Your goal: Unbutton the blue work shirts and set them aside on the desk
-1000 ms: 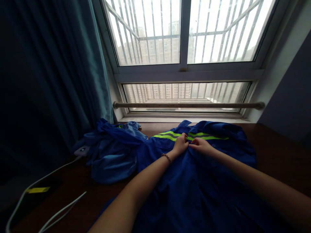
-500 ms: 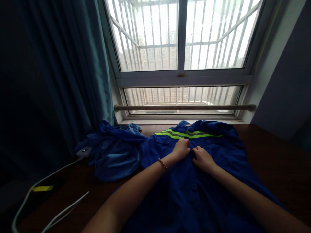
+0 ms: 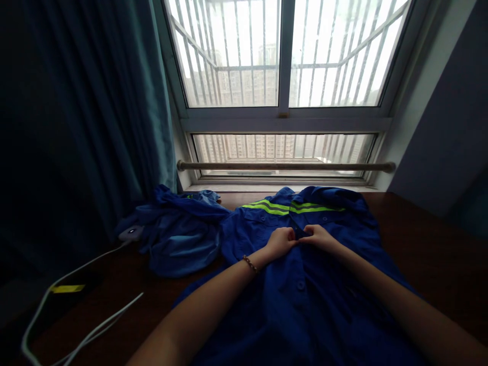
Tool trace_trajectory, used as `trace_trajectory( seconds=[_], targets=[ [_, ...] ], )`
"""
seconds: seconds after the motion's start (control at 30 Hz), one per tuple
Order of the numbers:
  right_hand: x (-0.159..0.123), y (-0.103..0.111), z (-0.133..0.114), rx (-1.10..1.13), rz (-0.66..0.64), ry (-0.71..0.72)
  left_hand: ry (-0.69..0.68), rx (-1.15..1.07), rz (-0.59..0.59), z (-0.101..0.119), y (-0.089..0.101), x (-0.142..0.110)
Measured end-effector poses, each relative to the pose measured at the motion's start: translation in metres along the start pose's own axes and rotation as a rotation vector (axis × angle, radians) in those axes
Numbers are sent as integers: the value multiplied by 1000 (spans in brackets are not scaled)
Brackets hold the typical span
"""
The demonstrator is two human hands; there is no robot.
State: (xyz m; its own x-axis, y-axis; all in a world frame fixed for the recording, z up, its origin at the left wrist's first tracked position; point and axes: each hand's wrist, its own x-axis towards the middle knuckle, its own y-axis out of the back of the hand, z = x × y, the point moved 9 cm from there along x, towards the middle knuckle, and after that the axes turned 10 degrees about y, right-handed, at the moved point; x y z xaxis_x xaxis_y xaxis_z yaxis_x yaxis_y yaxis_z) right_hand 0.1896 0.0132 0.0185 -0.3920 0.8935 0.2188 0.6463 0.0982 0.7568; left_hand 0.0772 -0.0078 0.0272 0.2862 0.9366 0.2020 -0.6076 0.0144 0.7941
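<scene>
A blue work shirt (image 3: 305,300) with neon-yellow reflective stripes (image 3: 293,207) lies flat on a dark wooden table (image 3: 430,244), collar toward the window. My left hand (image 3: 280,241), a beaded bracelet on its wrist, and my right hand (image 3: 318,237) meet at the shirt's front placket just below the stripes. Both hands pinch the fabric edges there with curled fingers. A button (image 3: 300,285) shows on the placket lower down.
A second blue garment (image 3: 179,234) lies crumpled at the left. White cables (image 3: 87,335) and a small white device (image 3: 130,233) lie at the table's left, by a dark curtain (image 3: 95,117). A barred window (image 3: 282,76) with a rail (image 3: 284,166) stands behind.
Both hands have moved a little down the placket from the striped area toward me and are closed tighter on the fabric. The view has shifted slightly.
</scene>
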Motion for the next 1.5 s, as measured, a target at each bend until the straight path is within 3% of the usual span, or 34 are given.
trace_trajectory(
  seconds=[0.13, 0.33, 0.43, 0.5, 0.67, 0.8, 1.07, 1.17, 1.3, 1.4, 1.5],
  targets=[
    [-4, 6, -9, -4, 11, 8, 3, 25, 64, 2, 4, -6],
    [-17, 22, -36, -373, 99, 2, -5, -28, 138, 4, 11, -10],
    [-17, 19, -37, -328, 88, -13, 14, -123, 139, 2, 14, -9],
    [-14, 12, -32, -192, 42, -37, 43, -234, 68, 1, 12, -7],
    [-12, -1, -23, 265, -25, -135, 145, -632, -291, -2, -13, -5],
    [-19, -4, -20, 428, 1, -220, 255, -894, -392, -12, -27, -2],
    [-22, -12, -17, 591, 23, -280, 327, -1117, -234, -30, -28, 2],
    [-14, -7, -22, 497, 68, -135, 271, -1062, -127, -35, -23, 14],
    [-7, 9, -22, 276, 225, 63, 211, -919, -2, -32, -19, 37],
    [-9, 20, -10, 213, 344, 72, 230, -946, -1, -25, -22, 46],
    [-15, 33, -16, 71, 441, 177, 284, -1014, -28, -20, -24, 44]
  ],
)
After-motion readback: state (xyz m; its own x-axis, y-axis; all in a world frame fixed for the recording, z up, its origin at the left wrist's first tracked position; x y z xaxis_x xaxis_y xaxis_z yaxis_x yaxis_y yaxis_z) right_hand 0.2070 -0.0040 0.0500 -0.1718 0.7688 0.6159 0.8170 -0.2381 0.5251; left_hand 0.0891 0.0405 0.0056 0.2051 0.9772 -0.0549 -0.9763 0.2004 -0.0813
